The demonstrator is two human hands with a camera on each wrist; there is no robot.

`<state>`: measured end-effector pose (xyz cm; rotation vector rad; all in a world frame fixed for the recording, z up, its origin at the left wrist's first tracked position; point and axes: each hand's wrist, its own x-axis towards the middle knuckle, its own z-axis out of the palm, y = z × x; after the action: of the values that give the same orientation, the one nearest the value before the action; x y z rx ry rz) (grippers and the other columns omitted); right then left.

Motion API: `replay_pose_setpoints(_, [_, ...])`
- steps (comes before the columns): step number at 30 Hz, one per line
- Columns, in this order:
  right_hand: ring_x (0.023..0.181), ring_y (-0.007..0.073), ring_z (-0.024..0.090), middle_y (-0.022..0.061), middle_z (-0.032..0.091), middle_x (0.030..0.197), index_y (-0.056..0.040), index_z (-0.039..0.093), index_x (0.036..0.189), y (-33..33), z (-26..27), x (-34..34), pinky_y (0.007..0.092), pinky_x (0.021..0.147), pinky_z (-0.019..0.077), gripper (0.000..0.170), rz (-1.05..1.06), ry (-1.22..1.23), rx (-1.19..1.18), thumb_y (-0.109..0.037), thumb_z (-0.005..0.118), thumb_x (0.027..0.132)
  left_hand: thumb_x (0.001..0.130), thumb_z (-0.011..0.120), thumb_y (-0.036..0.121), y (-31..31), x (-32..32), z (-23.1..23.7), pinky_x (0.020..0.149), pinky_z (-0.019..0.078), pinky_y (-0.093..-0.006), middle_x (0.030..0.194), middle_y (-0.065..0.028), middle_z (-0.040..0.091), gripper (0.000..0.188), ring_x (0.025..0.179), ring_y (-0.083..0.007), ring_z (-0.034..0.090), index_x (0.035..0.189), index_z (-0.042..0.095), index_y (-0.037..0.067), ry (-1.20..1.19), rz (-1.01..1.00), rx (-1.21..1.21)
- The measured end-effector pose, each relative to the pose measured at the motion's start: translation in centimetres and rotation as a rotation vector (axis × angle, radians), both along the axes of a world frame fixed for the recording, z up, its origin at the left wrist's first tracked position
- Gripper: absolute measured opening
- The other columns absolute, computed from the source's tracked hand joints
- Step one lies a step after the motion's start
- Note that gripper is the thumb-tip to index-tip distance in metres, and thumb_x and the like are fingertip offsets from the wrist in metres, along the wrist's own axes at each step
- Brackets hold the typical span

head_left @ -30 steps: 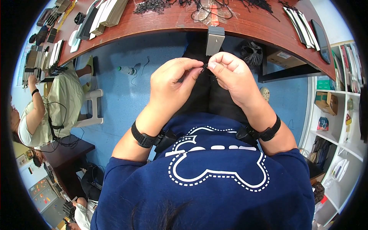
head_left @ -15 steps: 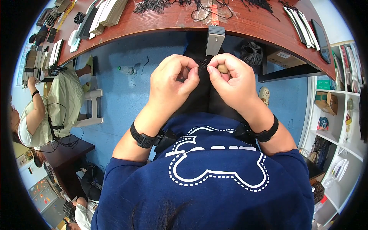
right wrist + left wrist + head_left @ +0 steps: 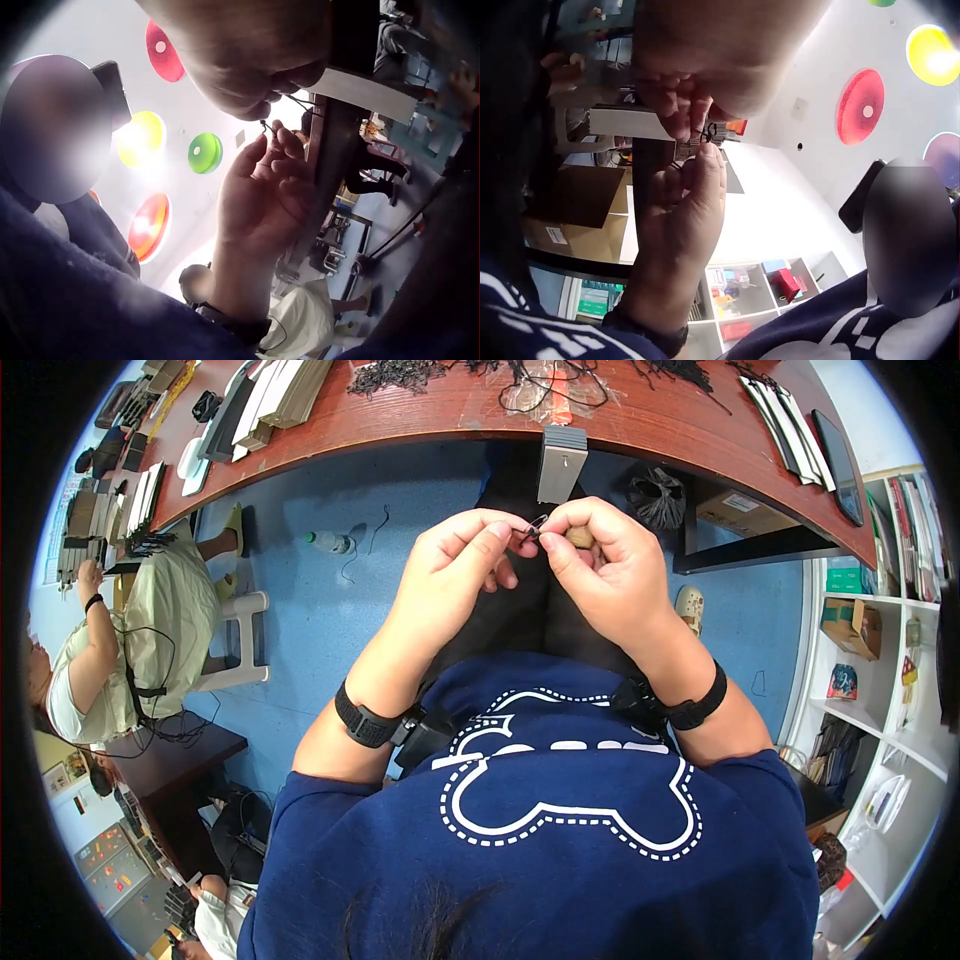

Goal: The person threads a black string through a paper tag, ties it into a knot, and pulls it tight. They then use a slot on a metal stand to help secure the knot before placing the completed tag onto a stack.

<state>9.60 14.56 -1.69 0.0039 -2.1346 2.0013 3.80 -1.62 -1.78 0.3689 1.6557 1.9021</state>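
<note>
We noted a blue floor [image 3: 330, 600] beneath the whole scene, and a reddish-brown wooden table [image 3: 430, 415] curving across the far side of the head view. White shelving [image 3: 905, 755] stood at right, with folders and small boxes on it. At left we recorded another person in a pale apron [image 3: 165, 650], beside a light-coloured stool [image 3: 240, 645]. The left wrist view took in a pale surface carrying coloured discs, one of them a red disc [image 3: 862, 106].

Below the table, at right, we logged a cardboard box [image 3: 740, 510], with a black plastic bag [image 3: 655, 498] near it. On the tabletop: upright pale strips [image 3: 285, 405] at left, a dark flat device [image 3: 838, 465] at right, a heap of black pieces [image 3: 398, 373] and clear film [image 3: 600, 405] between. A grey block [image 3: 562, 465] jutted from the near edge. A bottle [image 3: 327, 542] lay on the floor.

We saw the left hand [image 3: 450, 570] and right hand [image 3: 615, 565] near each other before the table edge, above dark-clad legs, fingertips almost meeting. Each pinched the thin black cord [image 3: 535, 528] between thumb and fingers. It lay looped between them, too small for us to tell its exact path.
</note>
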Motion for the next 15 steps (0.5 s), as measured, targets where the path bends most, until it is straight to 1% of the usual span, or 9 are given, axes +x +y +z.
replay_pose_setpoints(2, [0.053, 0.002, 0.043, -0.0001, 0.053, 0.07, -0.001, 0.057, 0.082, 0.18, -0.13, 0.02, 0.018, 0.047, 0.0355, 0.004, 0.017, 0.027, 0.126, -0.001, 0.058, 0.078, 0.089, 0.05, 0.016, 0.06, 0.03, 0.15, 0.054, 0.0404, -0.0177, 0.084, -0.004, 0.063, 0.017, 0.063, -0.0067, 0.053, 0.096, 0.06, 0.003, 0.037, 0.011, -0.034])
replay_pose_setpoints(6, [0.052, 0.0023, 0.043, -0.0004, 0.053, 0.067, -0.0017, 0.057, 0.083, 0.12, -0.05, 0.02, 0.0182, 0.047, 0.035, 0.006, 0.033, 0.045, 0.125, -0.002, 0.06, 0.077, 0.087, 0.055, 0.015, 0.35, 0.3, 0.28, 0.055, 0.0413, -0.0178, 0.08, -0.0031, 0.062, 0.013, 0.062, -0.0063, 0.053, 0.09, 0.061, 0.003, 0.121, 0.056, -0.089])
replay_pose_setpoints(8, [0.051, 0.0025, 0.043, -0.0012, 0.052, 0.064, -0.0028, 0.057, 0.082, 0.11, -0.09, 0.01, 0.0183, 0.046, 0.0345, 0.007, 0.002, -0.04, 0.013, -0.004, 0.06, 0.076, 0.087, 0.056, 0.014, 0.55, 0.49, 0.07, 0.055, 0.0418, -0.018, 0.079, -0.0022, 0.061, 0.013, 0.062, -0.0059, 0.052, 0.089, 0.061, 0.003, 0.158, 0.064, -0.11])
replay_pose_setpoints(10, [0.05, 0.0025, 0.042, -0.0018, 0.051, 0.062, -0.0032, 0.057, 0.082, 0.05, -0.38, -0.08, 0.0185, 0.046, 0.0342, 0.006, 0.011, -0.026, 0.005, -0.005, 0.06, 0.076, 0.087, 0.056, 0.014, 0.52, 0.51, 0.06, 0.056, 0.0424, -0.0181, 0.077, -0.0014, 0.06, 0.012, 0.062, -0.0055, 0.052, 0.088, 0.061, 0.003, 0.194, 0.073, -0.131])
replay_pose_setpoints(12, [0.049, 0.0025, 0.042, -0.0023, 0.051, 0.06, -0.0036, 0.057, 0.082, 0.05, -0.36, -0.08, 0.0188, 0.045, 0.0339, 0.006, 0.022, -0.011, -0.003, -0.005, 0.06, 0.076, 0.087, 0.056, 0.013, 0.45, 0.46, 0.26, 0.057, 0.0433, -0.0188, 0.076, -0.0002, 0.059, 0.011, 0.062, -0.0055, 0.051, 0.087, 0.06, 0.002, 0.34, 0.078, -0.282])
replay_pose_setpoints(13, [0.05, 0.003, 0.042, -0.0016, 0.051, 0.063, -0.0035, 0.057, 0.081, 0.13, -0.11, -0.04, 0.0188, 0.046, 0.0341, 0.005, 0.064, -0.052, 0.004, -0.005, 0.059, 0.077, 0.087, 0.056, 0.013, 0.43, 0.42, 0.29, 0.057, 0.0433, -0.0188, 0.076, -0.0002, 0.059, 0.011, 0.062, -0.0055, 0.051, 0.087, 0.06, 0.002, 0.34, 0.078, -0.281])
replay_pose_setpoints(15, [0.051, 0.0035, 0.042, -0.0009, 0.052, 0.066, -0.0033, 0.057, 0.08, 0.22, -0.04, -0.06, 0.0189, 0.046, 0.0344, 0.004, 0.104, -0.094, 0.011, -0.005, 0.059, 0.077, 0.087, 0.056, 0.013, 0.37, 0.37, 0.32, 0.057, 0.0433, -0.019, 0.076, 0.0, 0.058, 0.011, 0.062, -0.0057, 0.051, 0.085, 0.06, 0.003, 0.652, 0.075, -0.417])
